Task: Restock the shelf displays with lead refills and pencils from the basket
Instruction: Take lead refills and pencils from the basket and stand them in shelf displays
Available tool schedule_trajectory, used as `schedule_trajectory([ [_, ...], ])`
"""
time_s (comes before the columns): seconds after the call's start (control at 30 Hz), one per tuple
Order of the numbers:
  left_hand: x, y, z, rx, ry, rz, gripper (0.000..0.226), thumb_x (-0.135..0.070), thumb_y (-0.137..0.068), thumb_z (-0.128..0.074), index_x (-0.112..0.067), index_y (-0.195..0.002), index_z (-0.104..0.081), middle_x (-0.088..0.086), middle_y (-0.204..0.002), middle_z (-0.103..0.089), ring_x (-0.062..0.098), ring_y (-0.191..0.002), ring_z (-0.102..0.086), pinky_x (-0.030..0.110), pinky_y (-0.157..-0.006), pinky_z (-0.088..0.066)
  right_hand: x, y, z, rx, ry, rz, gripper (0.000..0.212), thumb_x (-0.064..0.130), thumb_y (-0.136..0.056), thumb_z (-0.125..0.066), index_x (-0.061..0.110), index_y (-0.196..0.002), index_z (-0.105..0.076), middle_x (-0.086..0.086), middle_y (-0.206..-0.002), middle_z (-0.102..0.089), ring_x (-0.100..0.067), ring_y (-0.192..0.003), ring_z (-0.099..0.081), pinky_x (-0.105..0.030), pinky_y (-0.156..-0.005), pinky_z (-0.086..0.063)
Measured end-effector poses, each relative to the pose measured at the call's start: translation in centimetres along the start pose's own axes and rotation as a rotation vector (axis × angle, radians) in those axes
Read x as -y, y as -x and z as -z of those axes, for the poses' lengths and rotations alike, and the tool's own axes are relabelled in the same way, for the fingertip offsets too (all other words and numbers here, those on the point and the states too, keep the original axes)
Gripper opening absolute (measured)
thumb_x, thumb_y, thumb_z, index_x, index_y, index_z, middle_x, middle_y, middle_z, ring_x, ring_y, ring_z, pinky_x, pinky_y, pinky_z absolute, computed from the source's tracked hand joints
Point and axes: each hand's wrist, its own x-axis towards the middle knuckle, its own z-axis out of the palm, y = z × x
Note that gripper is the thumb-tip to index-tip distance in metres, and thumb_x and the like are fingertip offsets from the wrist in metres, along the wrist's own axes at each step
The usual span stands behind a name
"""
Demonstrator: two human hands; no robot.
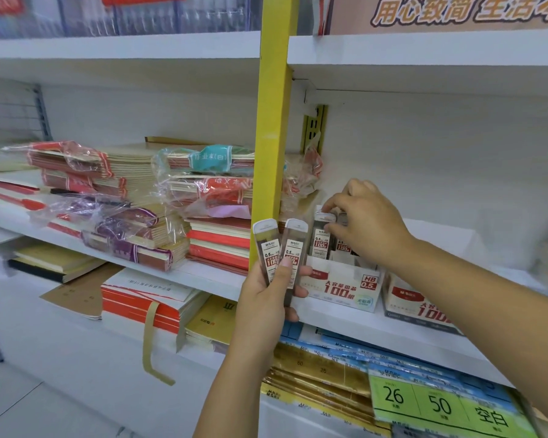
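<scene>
Slim clear plastic lead-refill case (320, 237) upright in the white cardboard display box (342, 284) on the white shelf (361, 325) | right hand (366, 226) pinches its cap | left hand (266, 295) clasps two more clear refill cases (280, 251) just beside the box | yellow metal upright (272, 137) behind them

banner (456, 14) cropped at top, right display box (408, 301) partly behind forearm (462, 279)
</scene>
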Motion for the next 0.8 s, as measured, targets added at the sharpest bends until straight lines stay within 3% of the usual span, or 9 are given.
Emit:
schedule_trajectory([
  [0.07, -0.3, 0.3, 0.0, 0.026, -0.003, 0.011, 0.017, -0.042, -0.100, -0.052, -0.040, -0.114, -0.061, -0.006, -0.099, -0.078, 0.004, -0.072, -0.066, 0.020, -0.050, -0.047, 0.3, 0.4, 0.3, -0.039, -0.010, 0.010, 0.031, 0.033, -0.088, -0.067, 0.024, -0.117, -0.064, 0.009, -0.097, -0.044, -0.016, -0.106, -0.044, -0.027, -0.076, -0.036],
  [0.13, -0.7, 0.6, 0.0, 0.052, 0.001, 0.010, 0.018, -0.044, -0.098, -0.053, -0.041, -0.114, -0.061, -0.005, -0.099, -0.078, 0.004, -0.070, -0.066, 0.020, -0.049, -0.047, 1.0, 1.4, 1.2, -0.081, -0.228, -0.022, 0.021, 0.033, -0.093, -0.059, 0.029, -0.112, -0.066, 0.015, -0.095, -0.053, -0.009, -0.100, -0.051, -0.022, -0.076, -0.038],
  [0.23, -1.6, 1.2, -0.4, 0.113, 0.019, -0.006, 0.019, -0.048, -0.093, -0.056, -0.043, -0.109, -0.065, -0.002, -0.100, -0.078, 0.005, -0.068, -0.065, 0.019, -0.047, -0.045, 2.5, 3.4, 2.8, 0.106, -0.742, -0.094, 0.016, 0.038, -0.096, -0.053, 0.042, -0.106, -0.065, 0.023, -0.094, -0.067, 0.006, -0.087, -0.060, -0.016, -0.070, -0.044],
  [0.3, -2.1, 1.8, -0.8, 0.151, 0.018, -0.009, 0.018, -0.049, -0.091, -0.057, -0.045, -0.104, -0.068, -0.001, -0.100, -0.077, 0.006, -0.068, -0.065, 0.019, -0.045, -0.044, 3.4, 4.6, 3.4, 0.230, -0.952, -0.106, 0.017, 0.032, -0.095, -0.057, 0.040, -0.109, -0.063, 0.018, -0.092, -0.071, 0.002, -0.075, -0.064, -0.014, -0.062, -0.047],
  [0.37, -2.4, 2.1, -1.0, 0.173, 0.003, -0.004, 0.017, -0.047, -0.094, -0.057, -0.042, -0.106, -0.068, -0.001, -0.101, -0.077, 0.008, -0.069, -0.066, 0.019, -0.046, -0.045, 3.8, 5.3, 3.8, 0.233, -1.049, -0.130, 0.021, 0.019, -0.094, -0.060, 0.034, -0.109, -0.062, 0.009, -0.087, -0.074, -0.004, -0.067, -0.064, -0.014, -0.058, -0.047],
  [0.5, -2.6, 2.6, -0.9, 0.184, 0.005, 0.044, 0.022, -0.044, -0.099, -0.051, -0.037, -0.117, -0.063, -0.002, -0.105, -0.077, 0.009, -0.076, -0.068, 0.021, -0.052, -0.050, 3.2, 5.6, 4.7, 0.112, -1.058, -0.223, 0.019, 0.017, -0.094, -0.061, 0.030, -0.107, -0.062, 0.007, -0.084, -0.075, -0.004, -0.063, -0.065, -0.015, -0.053, -0.047],
  [0.63, -1.9, 2.7, 0.0, 0.111, -0.016, 0.066, 0.018, -0.037, -0.106, -0.040, -0.040, -0.119, -0.052, -0.005, -0.100, -0.078, 0.007, -0.069, -0.067, 0.021, -0.051, -0.049, 1.5, 4.4, 5.8, -0.170, -0.953, -0.241, 0.017, 0.020, -0.095, -0.059, 0.036, -0.097, -0.056, 0.004, -0.090, -0.072, 0.000, -0.074, -0.067, -0.015, -0.056, -0.052],
  [0.8, -0.8, 1.9, 0.7, 0.022, -0.047, 0.044, 0.017, -0.035, -0.106, -0.041, -0.044, -0.115, -0.051, -0.010, -0.095, -0.077, 0.009, -0.068, -0.070, 0.021, -0.052, -0.052, 0.8, 2.9, 4.9, -0.137, -0.597, -0.077, 0.017, 0.024, -0.094, -0.059, 0.038, -0.101, -0.051, 0.015, -0.090, -0.065, 0.006, -0.078, -0.063, -0.013, -0.054, -0.050],
])
